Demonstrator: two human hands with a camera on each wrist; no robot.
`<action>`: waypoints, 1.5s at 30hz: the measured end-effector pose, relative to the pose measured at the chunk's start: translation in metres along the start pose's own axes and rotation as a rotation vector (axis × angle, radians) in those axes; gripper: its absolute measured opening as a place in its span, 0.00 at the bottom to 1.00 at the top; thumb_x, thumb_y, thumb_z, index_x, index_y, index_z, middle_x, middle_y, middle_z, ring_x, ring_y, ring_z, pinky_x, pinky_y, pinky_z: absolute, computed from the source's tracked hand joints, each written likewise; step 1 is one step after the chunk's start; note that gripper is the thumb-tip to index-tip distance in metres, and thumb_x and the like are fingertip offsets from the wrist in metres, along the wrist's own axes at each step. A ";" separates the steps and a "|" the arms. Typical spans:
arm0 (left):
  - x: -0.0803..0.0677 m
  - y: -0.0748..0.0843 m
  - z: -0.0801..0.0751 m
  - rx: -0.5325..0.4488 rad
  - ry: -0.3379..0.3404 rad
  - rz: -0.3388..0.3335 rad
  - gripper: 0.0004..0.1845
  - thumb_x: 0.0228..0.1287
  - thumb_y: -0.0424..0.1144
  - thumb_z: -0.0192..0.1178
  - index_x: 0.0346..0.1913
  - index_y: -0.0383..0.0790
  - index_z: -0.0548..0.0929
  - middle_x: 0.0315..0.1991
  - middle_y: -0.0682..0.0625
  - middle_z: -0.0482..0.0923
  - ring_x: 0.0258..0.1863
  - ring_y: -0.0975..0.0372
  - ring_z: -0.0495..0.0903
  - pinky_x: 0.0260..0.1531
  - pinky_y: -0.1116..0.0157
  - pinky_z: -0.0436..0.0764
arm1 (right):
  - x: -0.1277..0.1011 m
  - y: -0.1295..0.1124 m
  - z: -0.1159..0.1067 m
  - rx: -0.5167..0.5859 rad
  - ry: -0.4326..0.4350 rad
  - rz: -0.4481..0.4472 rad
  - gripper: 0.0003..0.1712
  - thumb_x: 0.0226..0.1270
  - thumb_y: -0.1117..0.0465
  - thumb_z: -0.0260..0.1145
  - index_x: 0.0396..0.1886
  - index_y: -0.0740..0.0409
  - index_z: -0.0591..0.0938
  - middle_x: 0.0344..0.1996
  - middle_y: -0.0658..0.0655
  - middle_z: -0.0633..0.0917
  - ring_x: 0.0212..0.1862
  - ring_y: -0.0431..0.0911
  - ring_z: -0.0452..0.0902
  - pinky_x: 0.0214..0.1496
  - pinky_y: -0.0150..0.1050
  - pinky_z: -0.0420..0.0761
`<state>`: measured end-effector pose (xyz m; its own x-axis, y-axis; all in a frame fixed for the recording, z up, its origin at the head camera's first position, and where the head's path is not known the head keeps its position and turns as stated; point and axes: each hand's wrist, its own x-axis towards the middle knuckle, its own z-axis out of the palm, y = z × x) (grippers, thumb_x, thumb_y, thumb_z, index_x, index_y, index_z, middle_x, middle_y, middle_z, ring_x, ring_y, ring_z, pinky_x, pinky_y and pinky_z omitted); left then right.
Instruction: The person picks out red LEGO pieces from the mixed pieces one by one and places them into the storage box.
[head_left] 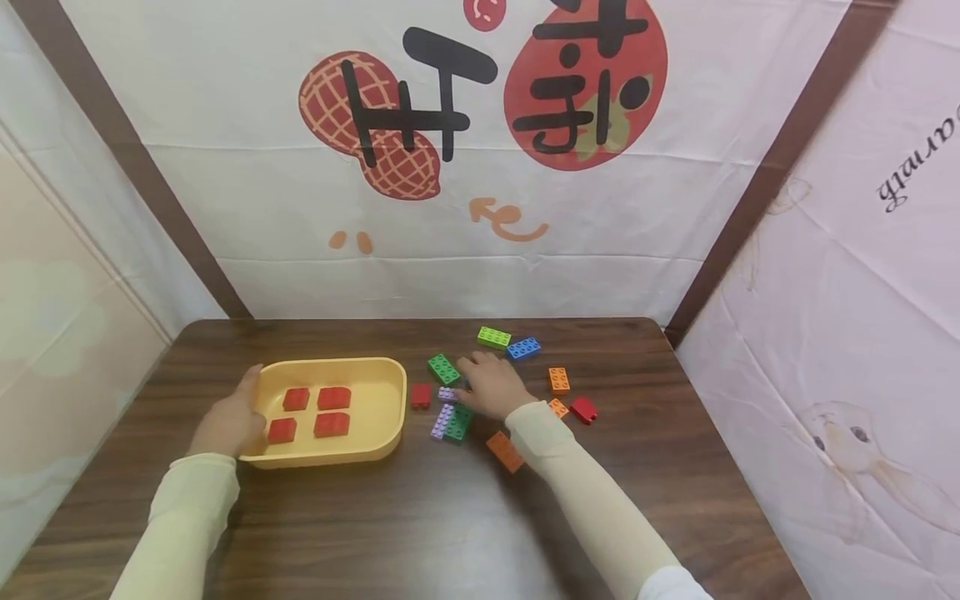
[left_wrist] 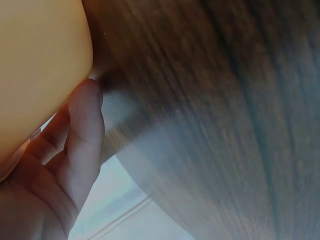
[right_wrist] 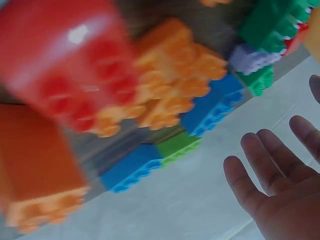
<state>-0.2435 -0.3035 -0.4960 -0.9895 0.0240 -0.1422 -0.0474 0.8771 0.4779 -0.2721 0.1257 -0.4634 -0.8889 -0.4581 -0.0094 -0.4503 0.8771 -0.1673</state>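
Note:
My left hand [head_left: 227, 421] grips the left end of a yellow tray [head_left: 393, 408]. In the left wrist view, fingers [left_wrist: 85, 135] lie against the outside of the tray wall [left_wrist: 45, 55]. Several red building bricks [head_left: 332, 425] lie inside the tray. My right hand [head_left: 491, 387] is over the loose bricks, its thumb right by a small purple brick [head_left: 447, 394]. The right wrist view shows that hand [right_wrist: 285, 200] with its fingers extended and spread. Around it are a green brick [head_left: 443, 369], a longer purple brick [head_left: 443, 422] and a dark green brick [head_left: 458, 423].
A red brick [head_left: 421, 396] sits just right of the tray. Lime [head_left: 494, 337] and blue [head_left: 523, 347] bricks lie near the table's back edge. On the right are orange bricks [head_left: 558, 380] and another red brick [head_left: 583, 409]. An orange brick [head_left: 505, 452] lies beside the right forearm.

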 end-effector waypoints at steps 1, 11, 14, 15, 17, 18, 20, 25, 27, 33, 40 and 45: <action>0.001 0.000 0.000 -0.003 -0.004 -0.006 0.54 0.54 0.30 0.56 0.80 0.37 0.37 0.43 0.21 0.75 0.30 0.42 0.76 0.32 0.44 0.76 | -0.003 0.004 0.001 0.000 -0.003 0.005 0.32 0.71 0.46 0.66 0.70 0.53 0.75 0.64 0.57 0.76 0.66 0.53 0.70 0.66 0.54 0.70; 0.002 -0.001 -0.002 -0.010 -0.048 -0.057 0.54 0.56 0.32 0.57 0.79 0.36 0.34 0.49 0.17 0.70 0.33 0.39 0.76 0.36 0.39 0.76 | -0.027 0.038 0.014 0.004 -0.033 0.062 0.29 0.70 0.45 0.67 0.66 0.53 0.78 0.61 0.57 0.79 0.63 0.55 0.73 0.64 0.58 0.71; 0.004 0.000 -0.002 -0.010 -0.055 -0.065 0.54 0.57 0.33 0.57 0.79 0.37 0.33 0.50 0.17 0.69 0.35 0.37 0.76 0.36 0.39 0.75 | -0.037 0.048 0.015 0.004 -0.031 0.088 0.28 0.68 0.45 0.68 0.62 0.52 0.80 0.55 0.56 0.81 0.60 0.54 0.74 0.64 0.59 0.70; 0.005 0.002 -0.002 -0.012 -0.055 -0.066 0.54 0.57 0.33 0.57 0.79 0.37 0.33 0.51 0.16 0.68 0.36 0.37 0.75 0.37 0.38 0.75 | -0.041 0.052 0.015 0.001 -0.031 0.098 0.28 0.67 0.44 0.69 0.61 0.52 0.80 0.54 0.55 0.81 0.59 0.53 0.74 0.64 0.60 0.68; 0.005 0.002 -0.001 -0.004 -0.045 -0.053 0.54 0.56 0.33 0.56 0.79 0.36 0.34 0.51 0.16 0.68 0.36 0.37 0.76 0.37 0.39 0.75 | -0.048 0.056 0.016 0.001 -0.028 0.124 0.27 0.66 0.44 0.70 0.59 0.52 0.81 0.52 0.55 0.81 0.58 0.54 0.74 0.66 0.62 0.66; 0.005 0.002 -0.001 -0.003 -0.042 -0.050 0.54 0.56 0.33 0.56 0.79 0.36 0.34 0.51 0.16 0.68 0.36 0.36 0.76 0.37 0.38 0.75 | -0.052 0.059 0.016 0.001 -0.025 0.139 0.27 0.65 0.43 0.70 0.58 0.52 0.81 0.52 0.55 0.82 0.59 0.54 0.74 0.67 0.64 0.63; 0.006 0.002 -0.001 -0.002 -0.038 -0.046 0.54 0.56 0.33 0.57 0.79 0.36 0.34 0.51 0.16 0.68 0.36 0.36 0.76 0.38 0.38 0.75 | -0.060 0.063 0.017 0.005 -0.024 0.170 0.25 0.65 0.42 0.70 0.55 0.51 0.82 0.54 0.55 0.81 0.61 0.54 0.74 0.68 0.67 0.59; 0.006 0.000 -0.003 0.002 -0.059 -0.037 0.54 0.55 0.33 0.57 0.79 0.35 0.33 0.50 0.16 0.68 0.35 0.36 0.76 0.38 0.37 0.75 | -0.075 0.071 0.021 -0.007 -0.020 0.205 0.23 0.65 0.39 0.67 0.49 0.50 0.83 0.58 0.55 0.80 0.65 0.55 0.70 0.70 0.65 0.56; 0.006 -0.001 -0.004 0.001 -0.073 -0.039 0.55 0.55 0.32 0.57 0.79 0.35 0.32 0.51 0.16 0.67 0.35 0.36 0.76 0.38 0.36 0.75 | -0.080 0.072 0.023 -0.013 -0.015 0.194 0.22 0.65 0.38 0.65 0.44 0.49 0.83 0.54 0.54 0.80 0.62 0.55 0.71 0.69 0.63 0.58; 0.006 -0.001 -0.005 0.005 -0.077 -0.033 0.54 0.55 0.33 0.56 0.79 0.36 0.32 0.48 0.16 0.69 0.34 0.37 0.77 0.37 0.38 0.76 | -0.090 0.074 0.027 -0.042 0.015 0.153 0.26 0.63 0.31 0.65 0.34 0.48 0.81 0.45 0.51 0.79 0.57 0.53 0.71 0.67 0.58 0.62; 0.006 -0.001 -0.005 0.014 -0.064 -0.040 0.54 0.54 0.32 0.56 0.79 0.35 0.35 0.47 0.16 0.70 0.33 0.37 0.76 0.35 0.40 0.76 | -0.093 0.067 0.027 -0.079 0.050 0.036 0.26 0.62 0.32 0.67 0.36 0.50 0.84 0.48 0.52 0.80 0.61 0.52 0.70 0.68 0.58 0.62; 0.006 0.000 -0.007 0.007 -0.086 -0.066 0.54 0.55 0.33 0.57 0.79 0.36 0.33 0.48 0.16 0.69 0.34 0.37 0.76 0.36 0.39 0.75 | -0.095 0.059 0.026 -0.070 0.059 -0.033 0.15 0.65 0.43 0.71 0.40 0.48 0.85 0.52 0.52 0.80 0.63 0.51 0.67 0.70 0.58 0.62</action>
<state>-0.2502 -0.3066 -0.4911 -0.9691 0.0071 -0.2468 -0.1105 0.8814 0.4592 -0.2121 0.2173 -0.4985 -0.8759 -0.4796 0.0535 -0.4826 0.8704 -0.0976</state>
